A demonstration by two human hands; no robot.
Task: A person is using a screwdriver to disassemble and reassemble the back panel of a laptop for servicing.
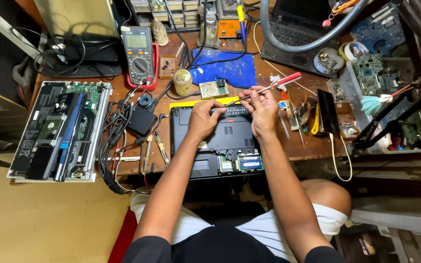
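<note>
The black laptop computer turned underside up (220, 141) lies at the centre of the frame on the brown wooden tabletop (298, 148), just in front of the seated person. Its lower access cover is already off: a green memory module with a blue label (249, 163) and a small circuit card show in the open bay at the near edge. The rest of the black base panel is in place, so disassembly appears to be at an early to middle stage.

The left hand (203, 119) rests curled on the far edge of the laptop, near the battery strip; whether its grip encloses anything cannot be told. The right hand (264, 112) has its grip closed on the thin metal screwdriver with a red handle (269, 87), whose tip points down-left to the same far edge.

Further out, in the left of the frame, lies an opened silver laptop chassis with exposed boards (59, 129). Beyond, in the upper left, stands a red-cased digital multimeter (140, 53).
</note>
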